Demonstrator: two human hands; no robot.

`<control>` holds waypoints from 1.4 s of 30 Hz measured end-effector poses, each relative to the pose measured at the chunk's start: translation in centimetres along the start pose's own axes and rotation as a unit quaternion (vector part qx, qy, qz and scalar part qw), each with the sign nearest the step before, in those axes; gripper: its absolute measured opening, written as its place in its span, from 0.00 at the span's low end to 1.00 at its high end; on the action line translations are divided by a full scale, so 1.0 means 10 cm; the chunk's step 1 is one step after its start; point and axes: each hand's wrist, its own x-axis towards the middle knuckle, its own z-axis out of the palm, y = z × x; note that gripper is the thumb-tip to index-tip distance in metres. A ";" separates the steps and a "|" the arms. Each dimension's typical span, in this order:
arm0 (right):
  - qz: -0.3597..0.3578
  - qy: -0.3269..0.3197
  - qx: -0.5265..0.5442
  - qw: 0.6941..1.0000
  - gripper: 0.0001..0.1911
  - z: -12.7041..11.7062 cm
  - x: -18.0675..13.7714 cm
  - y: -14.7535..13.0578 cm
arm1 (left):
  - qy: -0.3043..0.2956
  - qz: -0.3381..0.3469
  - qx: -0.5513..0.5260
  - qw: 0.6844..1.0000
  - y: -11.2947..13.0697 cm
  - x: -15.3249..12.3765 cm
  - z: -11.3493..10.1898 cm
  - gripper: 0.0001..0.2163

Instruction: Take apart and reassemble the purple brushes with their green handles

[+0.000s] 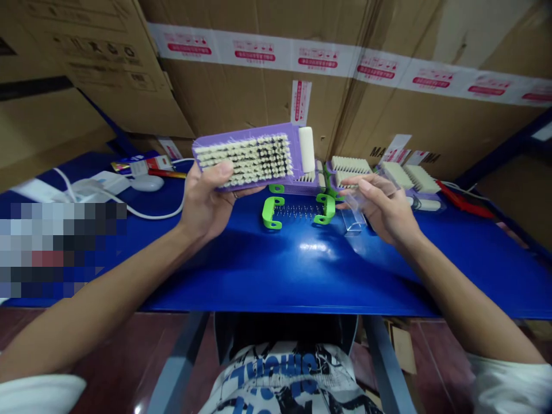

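Blue tbl has grn clips, springs, wht mouse & cable on.

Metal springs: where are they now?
In the head view, the metal springs sit on the blue table between two green end pieces, left of the right hand.

We have room to pass low over the near middle of the table. Just behind that, the green handles and springs stand in our way, while the brush raised in our left hand blocks the path above and to their left. Cardboard walls off the far side, and a cable and mouse hinder us at left.
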 end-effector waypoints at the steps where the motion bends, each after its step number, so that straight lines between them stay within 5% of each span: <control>1: 0.008 0.001 -0.063 0.998 0.29 -0.10 0.03 -0.03 | -0.004 -0.004 -0.004 1.000 0.00 0.01 -0.01 0.19; 6: 0.063 0.071 -0.321 0.942 0.50 -0.60 0.11 -0.21 | 0.029 -0.027 -0.048 0.998 -0.08 0.03 -0.03 0.22; 9: 0.143 -0.002 -0.409 0.901 0.39 -0.67 0.12 -0.23 | 0.053 -0.033 -0.065 0.996 -0.11 0.07 -0.04 0.21; 12: 0.151 -0.111 -0.569 0.801 0.22 -0.64 0.14 -0.19 | 0.069 -0.036 -0.072 0.994 -0.10 0.09 -0.05 0.18; 14: 0.140 -0.146 -0.622 0.756 0.20 -0.65 0.14 -0.16 | 0.077 -0.035 -0.071 0.994 -0.09 0.09 -0.05 0.18; 20: 0.128 -0.108 -0.682 0.712 0.26 -0.63 0.10 -0.06 | 0.080 -0.035 -0.061 0.994 -0.11 0.09 -0.06 0.19; 23: 0.125 -0.120 -0.687 0.706 0.25 -0.55 0.09 -0.05 | 0.077 -0.037 -0.054 0.995 -0.13 0.08 -0.05 0.19; 28: 0.133 -0.128 -0.639 0.746 0.28 -0.76 0.12 -0.26 | 0.065 -0.039 -0.046 0.996 -0.12 0.07 -0.04 0.20; 32: 0.255 -0.081 -0.684 0.678 0.29 -1.17 0.09 -0.47 | 0.051 -0.046 -0.047 0.997 -0.13 0.07 -0.05 0.21; 36: 0.329 -0.168 -0.603 0.707 0.28 -1.34 0.04 -0.51 | 0.050 -0.056 -0.049 0.996 -0.17 0.07 -0.07 0.21; 40: 0.205 -0.159 -0.637 0.726 0.38 -1.20 -0.03 -0.48 | 0.047 -0.054 -0.048 0.996 -0.18 0.07 -0.08 0.22; 42: 0.129 -0.205 -0.616 0.750 0.48 -1.06 -0.07 -0.43 | 0.041 -0.050 -0.049 0.997 -0.19 0.07 -0.08 0.23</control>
